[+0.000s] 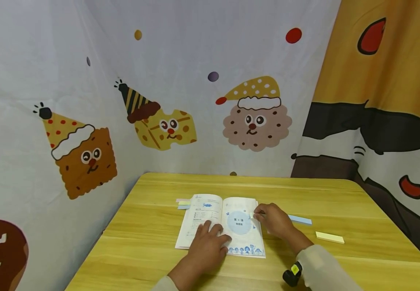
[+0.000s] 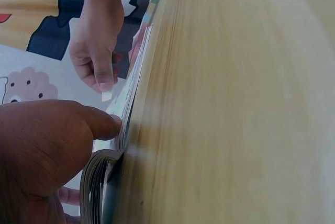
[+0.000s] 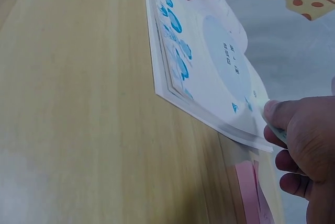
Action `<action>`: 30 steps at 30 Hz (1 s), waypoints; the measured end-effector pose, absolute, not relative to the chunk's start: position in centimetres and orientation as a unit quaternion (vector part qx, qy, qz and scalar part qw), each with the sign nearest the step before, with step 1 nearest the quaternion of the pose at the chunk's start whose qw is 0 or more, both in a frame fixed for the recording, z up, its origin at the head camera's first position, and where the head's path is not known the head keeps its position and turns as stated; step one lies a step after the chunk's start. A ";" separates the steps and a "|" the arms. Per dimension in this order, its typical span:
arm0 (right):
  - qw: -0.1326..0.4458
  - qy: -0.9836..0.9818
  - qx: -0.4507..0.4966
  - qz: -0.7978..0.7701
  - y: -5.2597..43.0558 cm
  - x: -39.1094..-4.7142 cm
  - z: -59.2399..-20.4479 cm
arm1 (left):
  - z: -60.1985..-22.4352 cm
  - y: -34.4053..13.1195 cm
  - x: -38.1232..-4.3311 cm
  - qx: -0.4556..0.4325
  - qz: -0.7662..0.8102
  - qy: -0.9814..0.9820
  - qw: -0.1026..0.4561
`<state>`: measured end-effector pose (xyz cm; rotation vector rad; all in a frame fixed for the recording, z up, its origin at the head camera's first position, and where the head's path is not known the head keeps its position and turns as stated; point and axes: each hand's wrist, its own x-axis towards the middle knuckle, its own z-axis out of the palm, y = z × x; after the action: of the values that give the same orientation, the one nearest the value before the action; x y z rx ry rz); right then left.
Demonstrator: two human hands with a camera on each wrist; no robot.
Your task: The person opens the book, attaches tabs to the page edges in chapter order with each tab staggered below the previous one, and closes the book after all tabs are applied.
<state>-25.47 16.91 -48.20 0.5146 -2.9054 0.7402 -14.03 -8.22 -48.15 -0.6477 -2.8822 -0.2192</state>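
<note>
An open book [image 1: 210, 238] lies on the table, its right page printed with a pale blue circle. My left hand [image 1: 207, 247] rests across the lower middle of the book, fingers spread over the left page and the fold; its thumb [image 2: 107, 124] lies by the fold. At the right page's outer edge, my right hand [image 1: 272, 220] pinches a small pale slip [image 2: 107, 96], probably a sticky tab, between thumb and fingertips. Whether the slip touches the page cannot be told. Pink, yellow and blue sticky tabs [image 1: 183, 203] stick out from the book's left edge.
A blue strip pad [image 1: 301, 219] lies just beyond my right hand, and a yellow strip pad [image 1: 329, 237] farther right. Pink slips [image 3: 248, 190] lie near the book in the right wrist view. A printed curtain [image 1: 210, 161] hangs behind the wooden table [image 1: 151, 188].
</note>
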 end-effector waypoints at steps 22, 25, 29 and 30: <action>0.041 -0.969 0.148 0.193 16.1 -26.4 -49.1 | -48.2 -8.1 -14.1 -0.214 -0.070 -0.971 0.076; 0.040 -0.970 0.148 0.190 16.0 -26.4 -49.2 | -48.2 -8.2 -14.1 -0.213 -0.072 -0.972 0.073; 0.041 -0.969 0.148 0.192 16.0 -26.4 -49.2 | -48.1 -8.2 -14.1 -0.212 -0.073 -0.972 0.071; 0.041 -0.969 0.147 0.192 16.0 -26.4 -49.2 | -48.1 -8.2 -14.1 -0.212 -0.073 -0.972 0.071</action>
<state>-26.37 15.96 -49.18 0.4508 -2.9674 0.5885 -14.15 -8.19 -48.13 -0.6375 -2.9217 -0.2209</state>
